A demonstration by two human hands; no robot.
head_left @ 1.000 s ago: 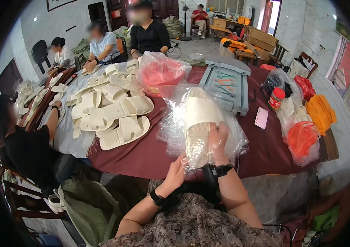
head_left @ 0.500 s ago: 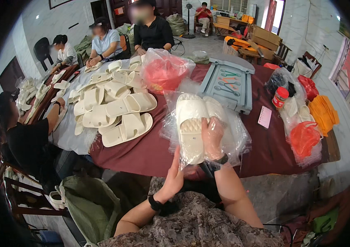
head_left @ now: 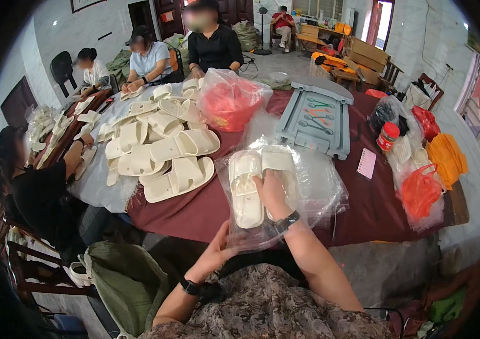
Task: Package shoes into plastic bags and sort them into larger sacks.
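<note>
My right hand (head_left: 272, 195) is inside a clear plastic bag (head_left: 313, 186) and grips a pair of cream slippers (head_left: 248, 189), soles toward me, held up above the table's near edge. My left hand (head_left: 215, 254) holds the bag's lower open edge from below. A pile of several more cream slippers (head_left: 163, 150) lies on a clear sheet to the left on the dark red table (head_left: 364, 203).
A clear bag of red items (head_left: 228, 101) and a grey tool tray (head_left: 319, 116) stand behind the slippers. A red-lidded jar (head_left: 388, 135), red and orange bags (head_left: 420, 189) sit at the right. Other people sit along the left and far side. A green sack (head_left: 127, 282) lies at lower left.
The bagged pair of slippers has risen and come toward me. My left hand has slid down to the bag's lower edge.
</note>
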